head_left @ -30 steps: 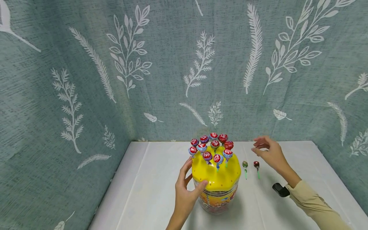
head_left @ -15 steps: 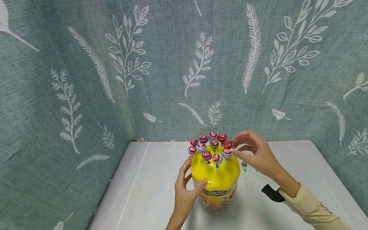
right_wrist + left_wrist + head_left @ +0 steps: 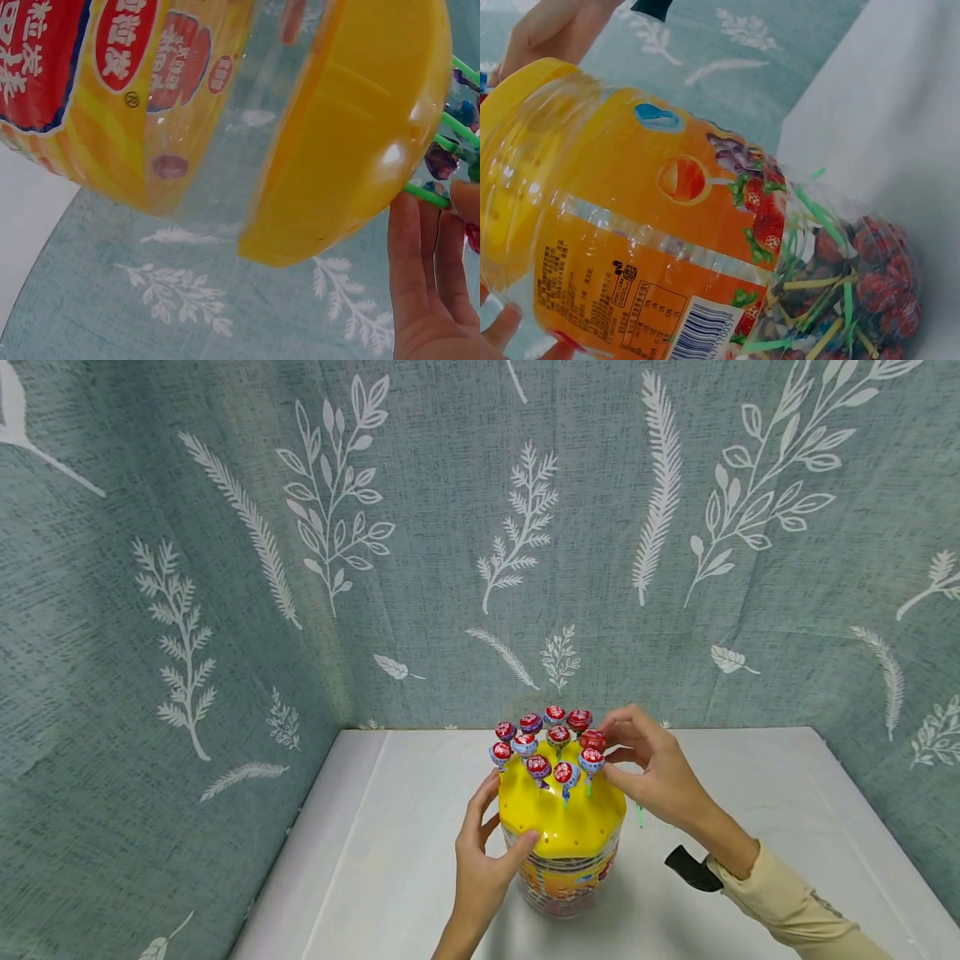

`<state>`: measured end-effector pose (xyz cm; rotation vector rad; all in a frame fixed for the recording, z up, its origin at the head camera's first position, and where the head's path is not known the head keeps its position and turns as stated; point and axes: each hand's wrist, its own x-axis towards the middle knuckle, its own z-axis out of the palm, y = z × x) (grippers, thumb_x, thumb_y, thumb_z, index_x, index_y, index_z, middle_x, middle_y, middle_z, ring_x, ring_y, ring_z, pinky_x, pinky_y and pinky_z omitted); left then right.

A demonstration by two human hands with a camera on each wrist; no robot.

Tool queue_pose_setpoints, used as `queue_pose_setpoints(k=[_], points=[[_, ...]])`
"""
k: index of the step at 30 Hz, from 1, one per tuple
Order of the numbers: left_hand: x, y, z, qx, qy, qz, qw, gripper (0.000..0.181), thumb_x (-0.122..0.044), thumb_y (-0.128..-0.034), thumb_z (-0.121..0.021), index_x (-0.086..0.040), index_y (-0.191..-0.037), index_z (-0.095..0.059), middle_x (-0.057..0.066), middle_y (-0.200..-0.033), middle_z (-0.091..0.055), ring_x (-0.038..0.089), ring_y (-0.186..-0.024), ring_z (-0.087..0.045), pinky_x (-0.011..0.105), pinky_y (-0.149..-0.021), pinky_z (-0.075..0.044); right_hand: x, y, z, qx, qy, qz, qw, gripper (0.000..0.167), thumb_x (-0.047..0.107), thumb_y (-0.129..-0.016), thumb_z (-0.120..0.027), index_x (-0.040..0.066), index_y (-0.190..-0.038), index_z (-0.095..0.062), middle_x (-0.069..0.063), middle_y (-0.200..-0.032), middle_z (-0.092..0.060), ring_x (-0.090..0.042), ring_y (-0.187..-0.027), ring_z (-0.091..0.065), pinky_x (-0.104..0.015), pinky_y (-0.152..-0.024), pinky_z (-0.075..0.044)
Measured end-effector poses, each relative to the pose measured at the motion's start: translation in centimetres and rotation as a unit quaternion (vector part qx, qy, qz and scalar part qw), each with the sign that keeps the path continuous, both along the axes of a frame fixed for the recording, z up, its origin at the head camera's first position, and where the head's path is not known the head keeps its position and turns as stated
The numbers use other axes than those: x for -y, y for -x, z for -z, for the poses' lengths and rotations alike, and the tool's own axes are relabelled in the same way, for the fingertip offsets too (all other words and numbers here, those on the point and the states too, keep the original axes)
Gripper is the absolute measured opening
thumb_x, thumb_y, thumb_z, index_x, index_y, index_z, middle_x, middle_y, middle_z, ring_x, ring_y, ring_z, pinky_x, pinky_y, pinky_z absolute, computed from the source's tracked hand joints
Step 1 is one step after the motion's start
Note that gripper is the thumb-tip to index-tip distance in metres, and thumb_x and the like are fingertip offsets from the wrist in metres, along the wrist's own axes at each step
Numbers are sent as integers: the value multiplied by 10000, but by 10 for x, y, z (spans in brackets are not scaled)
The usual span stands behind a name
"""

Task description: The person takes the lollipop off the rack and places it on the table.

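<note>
A clear candy jar with an orange-yellow label stands upright on the table, loose lollipops showing inside. Several wrapped lollipops stick up from holes in its yellow lid. My left hand grips the jar at the lid's left side, thumb in front and fingers behind. At the lid's right edge, my right hand pinches a red-wrapped lollipop between thumb and fingers. In the right wrist view, the fingers lie against a green stick coming out of the lid.
Below my right hand, a green stick lies on the white table; its candy end is hidden. A leaf-patterned curtain rises behind and at both sides. A black strap hangs at my right wrist.
My right hand has moved left from above the two loose lollipops to the red-wrapped one at the lid's right edge, covering most of the loose ones. The left hand stays on the jar.
</note>
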<state>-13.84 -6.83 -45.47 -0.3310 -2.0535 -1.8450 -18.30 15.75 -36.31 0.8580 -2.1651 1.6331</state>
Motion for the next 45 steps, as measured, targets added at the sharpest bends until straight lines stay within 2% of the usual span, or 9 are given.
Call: queue_pose_setpoints(k=[9, 15, 24, 29, 34, 39, 45], points=[[0, 0, 0, -91, 25, 6, 10000, 656, -176, -813, -749, -225, -1388, -439, -38, -1437, -411, 187, -1273, -426, 388, -964, -448, -10, 0, -13, -214, 394, 310, 9985, 450, -200, -732, -676, -28, -1108, -498, -86, -968, -654, -159, -850, -639, -239, -715, -545], [1, -1, 0, -63, 27, 10, 10000, 662, -167, -812, -749, -269, -1387, -436, -84, -1431, -411, 169, -1276, -420, 377, -974, -439, -39, -1, -7, 30, 125, 734, 9972, 437, -141, -757, -697, -11, -1117, -487, -86, -963, -647, -135, -806, -625, -231, -676, -550], [1, -1, -1, -47, 32, -17, 10000, 678, -150, -805, -755, -267, -1390, -433, -85, -1433, -408, 172, -1278, -417, 382, -974, -438, -80, 1, 29, 572, -467, 1385, 9876, 420, -40, -789, -721, 25, -1141, -500, -19, -923, -643, -130, -738, -631, -297, -547, -546], [1, -1, -1, -71, -2, 15, 10000, 693, -130, -799, -757, -261, -1395, -427, -85, -1434, -407, 172, -1278, -416, 384, -976, -437, -100, 5, 53, 819, -741, 1698, 9793, 403, -10, -798, -724, 23, -1128, -494, -138, -886, -624, -95, -705, -626, -307, -521, -540], [0, -1, -1, -72, 29, 18, 10000, 686, -134, -802, -755, -251, -1394, -428, -75, -1437, -406, 176, -1278, -418, 383, -976, -438, -114, 10, 72, 1176, -754, 1909, 9716, 408, 7, -801, -725, 10, -1131, -485, -149, -859, -619, -118, -675, -633, -312, -522, -545], [1, -2, -3, 101, 148, -31, 9998, 654, -201, -810, -752, -248, -1379, -434, -61, -1450, -390, 171, -1291, -404, 394, -975, -438, -124, 17, 93, 1631, -693, 1981, 9640, 412, 32, -815, -720, -11, -1146, -478, -145, -847, -625, -147, -666, -643, -325, -531, -549], [0, -2, -9, 353, 321, -78, 9988, 645, -285, -805, -749, -269, -1365, -429, -82, -1467, -357, 169, -1305, -384, 420, -986, -423, -134, 28, 123, 2168, -760, 2196, 9481, 428, 22, -814, -710, -31, -1166, -472, -186, -874, -621, -167, -660, -649, -365, -549, -558]])
